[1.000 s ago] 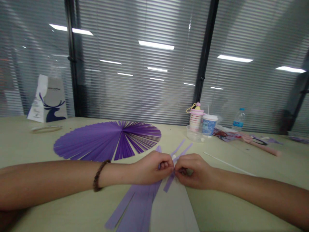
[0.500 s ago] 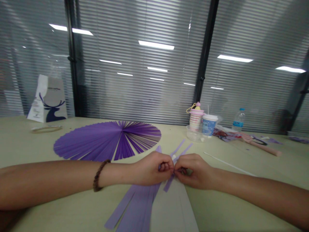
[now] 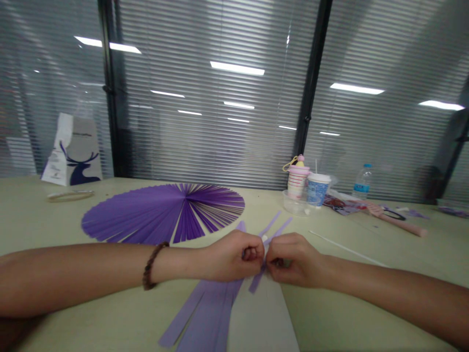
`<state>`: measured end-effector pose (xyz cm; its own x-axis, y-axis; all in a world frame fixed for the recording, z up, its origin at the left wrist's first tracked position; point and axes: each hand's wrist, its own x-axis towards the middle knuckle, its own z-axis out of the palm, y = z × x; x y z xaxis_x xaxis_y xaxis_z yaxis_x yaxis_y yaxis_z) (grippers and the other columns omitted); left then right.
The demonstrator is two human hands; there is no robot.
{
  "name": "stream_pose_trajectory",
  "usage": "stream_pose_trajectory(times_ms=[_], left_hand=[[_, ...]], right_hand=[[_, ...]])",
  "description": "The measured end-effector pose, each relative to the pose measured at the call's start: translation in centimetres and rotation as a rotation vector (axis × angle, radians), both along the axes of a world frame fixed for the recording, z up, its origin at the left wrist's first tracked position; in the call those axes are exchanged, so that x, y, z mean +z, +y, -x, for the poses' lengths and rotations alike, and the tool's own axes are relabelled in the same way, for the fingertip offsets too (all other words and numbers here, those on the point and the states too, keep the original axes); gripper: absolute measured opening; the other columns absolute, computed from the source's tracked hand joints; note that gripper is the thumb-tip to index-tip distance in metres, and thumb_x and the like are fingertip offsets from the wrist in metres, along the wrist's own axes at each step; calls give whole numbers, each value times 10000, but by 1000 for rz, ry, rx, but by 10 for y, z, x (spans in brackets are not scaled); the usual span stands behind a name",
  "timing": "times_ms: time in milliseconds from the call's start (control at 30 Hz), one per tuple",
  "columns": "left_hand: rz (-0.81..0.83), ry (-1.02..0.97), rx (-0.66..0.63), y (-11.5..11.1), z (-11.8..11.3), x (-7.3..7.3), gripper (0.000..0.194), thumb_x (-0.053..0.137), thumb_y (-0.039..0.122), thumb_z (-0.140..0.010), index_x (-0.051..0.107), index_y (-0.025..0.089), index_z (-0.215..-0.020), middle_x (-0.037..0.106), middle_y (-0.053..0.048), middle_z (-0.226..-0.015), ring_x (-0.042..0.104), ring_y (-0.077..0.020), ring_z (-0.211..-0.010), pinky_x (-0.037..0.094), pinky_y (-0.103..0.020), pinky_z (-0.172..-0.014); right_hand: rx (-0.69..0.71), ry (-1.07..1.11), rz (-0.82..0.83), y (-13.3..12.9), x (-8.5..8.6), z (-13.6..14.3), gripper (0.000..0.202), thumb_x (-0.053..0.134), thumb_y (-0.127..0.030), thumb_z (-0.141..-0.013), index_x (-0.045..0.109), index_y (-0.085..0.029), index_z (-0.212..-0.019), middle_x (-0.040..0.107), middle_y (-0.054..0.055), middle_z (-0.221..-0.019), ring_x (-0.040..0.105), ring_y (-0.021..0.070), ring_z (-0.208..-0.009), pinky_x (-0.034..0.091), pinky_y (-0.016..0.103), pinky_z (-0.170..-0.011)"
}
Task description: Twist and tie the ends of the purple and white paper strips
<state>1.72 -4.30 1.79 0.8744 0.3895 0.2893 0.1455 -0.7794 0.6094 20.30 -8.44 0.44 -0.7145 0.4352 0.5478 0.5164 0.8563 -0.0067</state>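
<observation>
Near the middle of a pale table, left hand and right hand nearly meet, fingertips seemingly pinched on narrow lilac strips above white paper, where an uneven tug could crease or tear them.

**Left hand and right hand drew up tip to tip**

The left arm, bare, reached in from the left edge, nearly level, and ran into a straight left wrist. The right arm, also bare, slanted up from the lower right edge to a right wrist that looked almost straight. Both hands were curled in a pinch, knuckles up and each thumb lying below its bent index finger. A small hollow showed inside each curl. The fingertips faced each other, very close; whether they touched was hard to tell.
</observation>
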Motion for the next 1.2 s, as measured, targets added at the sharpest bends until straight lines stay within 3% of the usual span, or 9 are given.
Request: stream_pose_trajectory(times_ms=[167,600,867,1200], left_hand=[[47,-15,75,1,0,-1,44,464,69,-629,476,112,-622,378,67,-497,326,-35,-463,251,-131,-422],[41,-20,25,-3,1,1,90,451,150,-725,514,97,-691,399,53,-507,334,-34,-457,254,-129,-414],[-15,-5,6,-4,1,3,85,438,35,-652,490,102,-662,380,65,-510,334,-29,-464,250,-124,-421],[-2,-1,-3,-2,0,3,66,450,50,-638,454,115,-624,347,71,-503,305,-32,-467,234,-130,-418]], right_hand=[[-6,47,-15,0,0,1,50,486,-129,-683,500,-168,-655,479,-25,-538,422,70,-490,321,177,-481],[-38,60,15,-2,2,3,51,484,-120,-693,520,-156,-687,505,-16,-564,447,67,-514,336,167,-493],[-43,63,15,0,0,2,58,476,-132,-706,514,-159,-671,501,-16,-558,442,69,-514,328,170,-491],[-8,43,28,0,0,1,63,493,-105,-651,491,-165,-632,467,-29,-546,418,72,-516,310,180,-498]])
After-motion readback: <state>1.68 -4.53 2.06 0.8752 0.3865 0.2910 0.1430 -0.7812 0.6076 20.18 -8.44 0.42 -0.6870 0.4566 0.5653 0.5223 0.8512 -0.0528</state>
